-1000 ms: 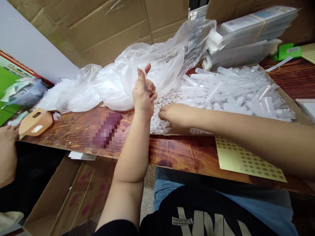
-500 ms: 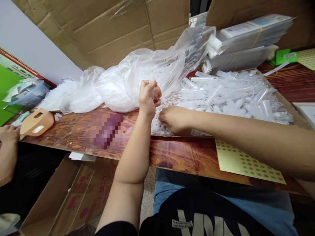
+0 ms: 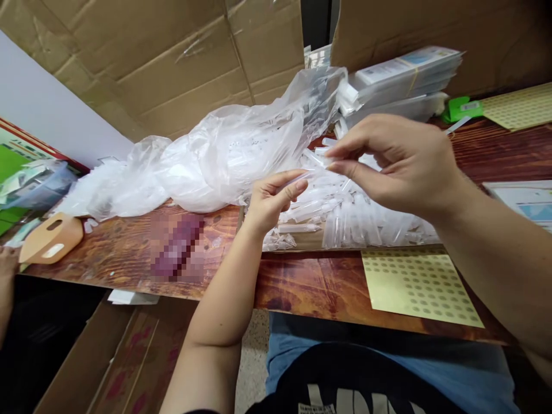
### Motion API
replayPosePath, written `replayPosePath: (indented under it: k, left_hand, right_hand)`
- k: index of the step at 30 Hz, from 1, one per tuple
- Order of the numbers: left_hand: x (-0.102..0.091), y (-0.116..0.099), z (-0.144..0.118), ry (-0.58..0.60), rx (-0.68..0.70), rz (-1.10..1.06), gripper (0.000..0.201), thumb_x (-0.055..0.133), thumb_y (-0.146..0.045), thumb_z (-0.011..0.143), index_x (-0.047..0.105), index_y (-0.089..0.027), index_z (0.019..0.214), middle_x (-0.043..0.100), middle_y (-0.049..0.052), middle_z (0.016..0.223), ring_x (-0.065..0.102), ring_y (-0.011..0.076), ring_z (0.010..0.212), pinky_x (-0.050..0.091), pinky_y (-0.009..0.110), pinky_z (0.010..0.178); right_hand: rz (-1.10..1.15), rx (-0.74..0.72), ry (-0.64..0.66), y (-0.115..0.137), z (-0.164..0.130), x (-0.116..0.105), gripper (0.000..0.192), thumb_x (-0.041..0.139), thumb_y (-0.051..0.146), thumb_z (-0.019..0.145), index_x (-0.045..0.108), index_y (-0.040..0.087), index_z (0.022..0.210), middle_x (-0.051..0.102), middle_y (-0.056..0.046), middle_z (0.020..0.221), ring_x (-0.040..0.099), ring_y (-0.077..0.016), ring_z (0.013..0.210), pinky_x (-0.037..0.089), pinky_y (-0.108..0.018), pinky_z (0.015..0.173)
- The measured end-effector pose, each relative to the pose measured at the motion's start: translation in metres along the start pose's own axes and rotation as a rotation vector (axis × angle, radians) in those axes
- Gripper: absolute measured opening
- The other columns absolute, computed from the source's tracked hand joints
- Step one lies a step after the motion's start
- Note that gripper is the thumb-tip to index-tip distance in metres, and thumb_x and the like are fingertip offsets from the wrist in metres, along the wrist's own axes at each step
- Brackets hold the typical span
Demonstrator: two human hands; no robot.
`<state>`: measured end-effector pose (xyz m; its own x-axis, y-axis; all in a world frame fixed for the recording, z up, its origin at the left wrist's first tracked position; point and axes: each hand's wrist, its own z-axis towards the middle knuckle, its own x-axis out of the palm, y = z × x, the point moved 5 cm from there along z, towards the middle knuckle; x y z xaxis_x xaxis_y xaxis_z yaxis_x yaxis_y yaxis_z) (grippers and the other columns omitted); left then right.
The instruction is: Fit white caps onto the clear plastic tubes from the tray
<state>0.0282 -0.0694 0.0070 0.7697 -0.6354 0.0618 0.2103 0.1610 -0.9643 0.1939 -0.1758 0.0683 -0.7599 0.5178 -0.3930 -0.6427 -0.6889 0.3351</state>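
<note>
- Tube (image 3: pixel 297 179): slim and clear, held between the thumb and fingers of the left hand, above the left part of the tray and pointing right, towards the other hand.
- Left hand (image 3: pixel 268 202): closed in a pinch on that tube, with the thumb along its near side; the forearm reaches up from the near edge of the table (image 3: pixel 310 282).
- Right hand (image 3: pixel 403 167): raised over the tray, thumb and forefinger nearly together, their tips just right of the tube's end. Whether something small sits between them I cannot tell.
- Tray (image 3: pixel 308 238): cardboard and low, on the table under both hands, with brown bottom showing near its front edge.
- Pile (image 3: pixel 362 221): many loose clear tubes in the tray, some side by side along the near edge.
- Bag (image 3: pixel 185 167): clear plastic, bulging with whitish contents, lying far and left of the tray.
- Sheet (image 3: pixel 418 287): yellow with rows of round dots, near, just in front of the tray.
- Packets (image 3: pixel 405 77): stacked far, behind the tray; a green object (image 3: pixel 463 109) lies to their right.
- Purple item (image 3: pixel 179 244): blurred, on the table left of the left forearm.
- Orange holder (image 3: pixel 52 238): far left, near another person's hand (image 3: pixel 7 261).
</note>
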Motion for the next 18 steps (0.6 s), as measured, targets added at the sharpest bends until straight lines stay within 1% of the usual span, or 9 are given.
replayPosePath:
  k: [2,4,7,9,11,14,16,18]
  left_hand:
    - [0.004,0.004,-0.002,0.012,-0.04,-0.011,0.047,0.095,-0.058,0.065,0.082,-0.019,0.089,0.04,-0.006,0.054,0.028,0.0043,0.047,0.019,0.022,0.043]
    - [0.008,0.007,-0.002,0.017,-0.083,-0.064,0.046,0.096,-0.056,0.065,0.081,-0.018,0.087,0.036,-0.007,0.054,0.023,0.0036,0.047,0.016,0.021,0.043]
    - [0.012,0.008,-0.003,-0.001,-0.114,-0.146,0.046,0.096,-0.056,0.064,0.079,-0.018,0.085,0.034,-0.007,0.055,0.023,0.0044,0.048,0.012,0.02,0.042]
    - [0.013,0.005,-0.003,-0.011,-0.112,-0.164,0.047,0.095,-0.057,0.064,0.078,-0.019,0.084,0.035,-0.006,0.055,0.024,0.0053,0.049,0.011,0.02,0.042]
    - [0.013,0.002,-0.003,-0.016,-0.102,-0.165,0.047,0.095,-0.058,0.064,0.078,-0.019,0.083,0.035,-0.006,0.056,0.023,0.0054,0.05,0.011,0.02,0.042]
    - [0.011,0.0,-0.002,-0.017,-0.086,-0.142,0.045,0.095,-0.059,0.064,0.078,-0.021,0.082,0.035,-0.006,0.055,0.023,0.0054,0.049,0.012,0.021,0.042]
    - [0.008,0.001,-0.002,-0.021,-0.071,-0.104,0.045,0.095,-0.059,0.064,0.079,-0.021,0.082,0.036,-0.006,0.055,0.024,0.005,0.048,0.014,0.021,0.042]
    - [0.006,0.002,-0.002,-0.033,-0.051,-0.056,0.046,0.095,-0.059,0.063,0.079,-0.021,0.084,0.039,-0.006,0.056,0.025,0.0041,0.047,0.017,0.022,0.042]
  right_hand:
    - [-0.012,-0.038,0.028,0.001,-0.001,0.002,0.009,0.069,0.019,0.096,0.073,0.025,0.093,0.074,-0.003,0.086,0.069,-0.0185,0.078,0.056,-0.034,0.072]
    - [-0.027,-0.063,0.052,0.002,-0.002,0.002,0.008,0.069,0.019,0.097,0.073,0.025,0.092,0.075,-0.002,0.086,0.07,-0.0188,0.079,0.056,-0.033,0.071]
    - [-0.046,-0.08,0.052,0.002,-0.001,-0.003,0.009,0.068,0.017,0.096,0.073,0.023,0.092,0.076,-0.003,0.087,0.07,-0.0177,0.08,0.056,-0.032,0.073]
    - [-0.057,-0.087,0.042,0.003,0.001,-0.007,0.009,0.068,0.016,0.097,0.072,0.022,0.092,0.076,-0.003,0.087,0.07,-0.0166,0.08,0.055,-0.03,0.073]
    - [-0.07,-0.086,0.064,0.004,0.001,-0.008,0.008,0.068,0.018,0.097,0.072,0.022,0.092,0.076,-0.003,0.088,0.07,-0.0166,0.08,0.055,-0.03,0.073]
    - [-0.107,-0.034,0.127,0.005,0.0,-0.005,0.01,0.068,0.022,0.099,0.074,0.024,0.092,0.077,-0.003,0.091,0.072,-0.019,0.084,0.056,-0.032,0.075]
    - [-0.151,-0.013,0.139,0.006,-0.001,-0.004,0.012,0.066,0.023,0.1,0.074,0.026,0.092,0.077,-0.003,0.094,0.072,-0.0199,0.087,0.057,-0.032,0.077]
    - [-0.205,-0.049,0.145,0.01,-0.002,-0.005,0.014,0.063,0.021,0.101,0.074,0.025,0.094,0.076,-0.003,0.094,0.072,-0.0197,0.087,0.056,-0.031,0.077]
